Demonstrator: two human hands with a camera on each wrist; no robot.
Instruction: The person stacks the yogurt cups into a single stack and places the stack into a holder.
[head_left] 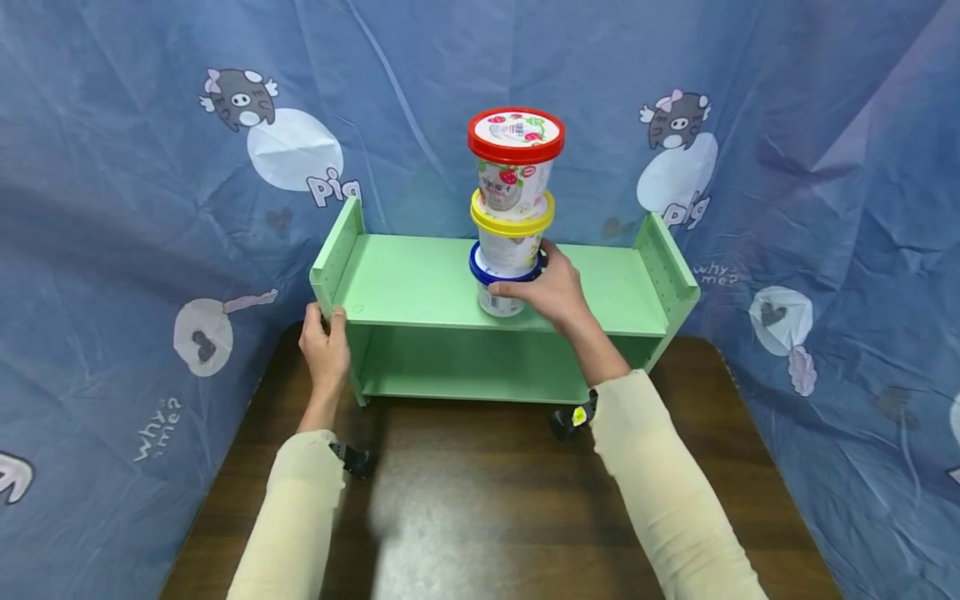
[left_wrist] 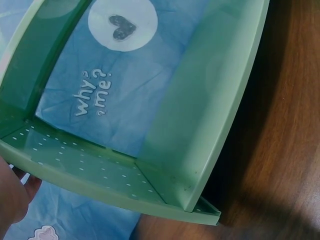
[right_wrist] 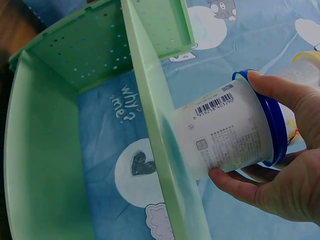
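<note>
Three tubs stand stacked on the upper board of a green shelf [head_left: 420, 279]. The top tub [head_left: 513, 171] has a red lid and strawberry print, the middle tub [head_left: 510, 246] a yellow lid. At the bottom is a white tub with a blue lid [right_wrist: 225, 132], its barcode showing in the right wrist view. My right hand [head_left: 551, 287] grips this bottom tub, thumb at the blue lid and fingers round its side. My left hand [head_left: 326, 346] holds the front edge of the shelf's left side panel [head_left: 337, 250], thumb on the near side; in the left wrist view only part of it shows.
The shelf has a lower board [head_left: 465, 367] and a right side panel [head_left: 667, 267] with small holes. It stands on a dark brown wooden table [head_left: 465, 500]. Blue printed cloth [head_left: 420, 100] hangs behind and on both sides.
</note>
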